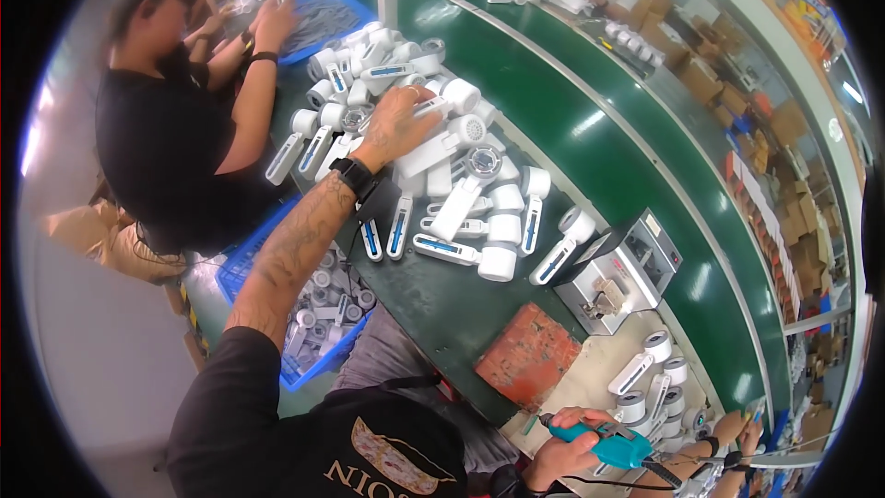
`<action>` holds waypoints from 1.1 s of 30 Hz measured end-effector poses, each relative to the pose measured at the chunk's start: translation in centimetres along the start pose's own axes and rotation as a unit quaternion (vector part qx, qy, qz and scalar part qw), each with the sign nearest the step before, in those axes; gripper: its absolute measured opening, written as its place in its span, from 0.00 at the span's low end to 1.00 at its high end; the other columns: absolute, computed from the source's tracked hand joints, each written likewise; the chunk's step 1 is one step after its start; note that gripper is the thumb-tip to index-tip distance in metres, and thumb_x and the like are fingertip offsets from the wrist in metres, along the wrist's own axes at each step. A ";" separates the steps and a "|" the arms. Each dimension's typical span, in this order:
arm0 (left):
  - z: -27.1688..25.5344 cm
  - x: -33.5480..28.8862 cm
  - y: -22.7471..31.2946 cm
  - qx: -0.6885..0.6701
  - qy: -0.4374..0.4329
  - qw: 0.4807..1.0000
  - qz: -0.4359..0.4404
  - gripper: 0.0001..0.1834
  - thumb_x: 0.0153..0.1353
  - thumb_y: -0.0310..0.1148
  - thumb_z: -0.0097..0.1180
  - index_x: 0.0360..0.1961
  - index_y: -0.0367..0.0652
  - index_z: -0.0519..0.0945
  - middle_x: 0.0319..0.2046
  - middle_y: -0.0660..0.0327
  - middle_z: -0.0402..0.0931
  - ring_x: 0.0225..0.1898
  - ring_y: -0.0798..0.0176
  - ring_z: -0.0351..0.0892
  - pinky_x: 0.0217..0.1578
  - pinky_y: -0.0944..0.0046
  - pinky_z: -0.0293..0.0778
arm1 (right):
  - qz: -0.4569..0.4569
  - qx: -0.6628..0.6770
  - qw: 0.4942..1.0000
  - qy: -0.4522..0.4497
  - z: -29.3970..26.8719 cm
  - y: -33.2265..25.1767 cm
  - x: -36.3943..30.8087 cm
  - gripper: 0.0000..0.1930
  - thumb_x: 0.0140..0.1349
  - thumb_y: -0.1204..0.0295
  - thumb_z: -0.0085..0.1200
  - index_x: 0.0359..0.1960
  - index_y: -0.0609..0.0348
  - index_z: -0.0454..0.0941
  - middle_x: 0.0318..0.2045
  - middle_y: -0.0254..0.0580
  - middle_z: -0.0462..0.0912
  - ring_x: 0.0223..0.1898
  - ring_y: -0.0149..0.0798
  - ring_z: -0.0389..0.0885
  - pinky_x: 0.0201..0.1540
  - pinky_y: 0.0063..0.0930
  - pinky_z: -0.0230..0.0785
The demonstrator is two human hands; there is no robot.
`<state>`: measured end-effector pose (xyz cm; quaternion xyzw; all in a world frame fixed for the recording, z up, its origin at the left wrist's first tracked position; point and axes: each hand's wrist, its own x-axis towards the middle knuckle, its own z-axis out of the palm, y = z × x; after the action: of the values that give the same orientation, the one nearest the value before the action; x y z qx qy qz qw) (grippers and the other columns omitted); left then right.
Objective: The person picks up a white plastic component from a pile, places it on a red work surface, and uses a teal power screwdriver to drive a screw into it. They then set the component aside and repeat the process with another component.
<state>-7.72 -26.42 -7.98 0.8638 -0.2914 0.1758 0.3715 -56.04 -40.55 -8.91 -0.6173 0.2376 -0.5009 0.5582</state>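
Note:
My left hand [401, 124], with a black watch on its wrist, reaches over a heap of white shower heads [456, 207]. Its fingers close around one white shower head [430, 108] near the top of the heap. The heads are round, and many handles carry a blue strip in a slot. At the lower right, my right hand [564, 457] grips a teal electric screwdriver [618, 447]. The screwdriver lies sideways in the hand, its tip end toward the left, and a dark cord hangs from its back end.
A red worn mat [528, 356] lies before me, beside a silver box-shaped device [619, 275]. More shower heads [656, 387] stand at the right. A green conveyor belt [553, 101] runs behind. Below the bench sits a blue crate [295, 378]. Co-workers sit left [175, 120] and lower right [733, 438].

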 end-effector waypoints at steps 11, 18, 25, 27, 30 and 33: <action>-0.4 -2.2 12.9 -0.081 0.042 0.980 0.178 0.19 0.56 0.30 0.67 0.50 0.43 0.80 0.45 0.55 0.80 0.46 0.52 0.78 0.48 0.56 0.73 | 0.046 0.045 0.998 0.011 -1.3 -0.5 -0.9 0.30 0.59 0.51 0.65 0.49 0.65 0.71 0.33 0.42 0.79 0.33 0.34 0.80 0.36 0.27 0.71; 11.7 -15.8 31.4 -0.271 -0.213 0.852 0.394 0.21 0.61 0.44 0.62 0.44 0.36 0.78 0.36 0.51 0.81 0.36 0.49 0.82 0.40 0.54 0.77 | 0.085 -0.039 0.996 0.011 -2.1 -2.6 -1.3 0.36 0.59 0.41 0.61 0.48 0.68 0.72 0.28 0.42 0.78 0.31 0.37 0.79 0.33 0.29 0.71; 22.3 -20.8 38.2 -0.136 -0.427 0.856 0.258 0.30 0.63 0.55 0.53 0.47 0.34 0.76 0.43 0.48 0.79 0.46 0.47 0.80 0.46 0.48 0.75 | 0.105 -0.054 0.993 0.022 -2.6 -3.1 -3.4 0.36 0.59 0.42 0.62 0.48 0.68 0.73 0.27 0.42 0.78 0.29 0.36 0.78 0.32 0.28 0.70; 24.2 -22.1 37.6 -0.154 -0.430 0.853 0.251 0.31 0.62 0.55 0.53 0.48 0.34 0.76 0.44 0.49 0.79 0.46 0.48 0.79 0.46 0.44 0.74 | 0.100 -0.056 0.993 0.031 -3.1 -3.2 -4.2 0.36 0.59 0.42 0.61 0.48 0.69 0.72 0.28 0.43 0.78 0.29 0.36 0.77 0.32 0.28 0.69; 23.7 -22.6 36.5 -0.198 -0.296 0.896 0.265 0.25 0.60 0.50 0.56 0.44 0.36 0.78 0.41 0.50 0.80 0.43 0.48 0.80 0.43 0.46 0.75 | 0.089 -0.063 0.993 0.043 -3.6 -3.2 -3.9 0.35 0.60 0.43 0.60 0.48 0.70 0.72 0.29 0.44 0.78 0.31 0.37 0.78 0.34 0.29 0.70; 16.6 -20.5 34.6 -0.274 -0.307 0.868 0.278 0.20 0.56 0.44 0.61 0.42 0.39 0.79 0.36 0.52 0.79 0.40 0.47 0.80 0.41 0.49 0.76 | 0.079 -0.081 0.991 0.065 -4.1 -3.1 -2.4 0.36 0.61 0.42 0.60 0.49 0.71 0.71 0.29 0.44 0.78 0.32 0.40 0.79 0.35 0.30 0.71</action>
<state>-43.93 -50.33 -10.98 0.6210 -0.6555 -0.0893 0.4204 -61.42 -39.56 -7.42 -0.6058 0.3612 -0.4731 0.5279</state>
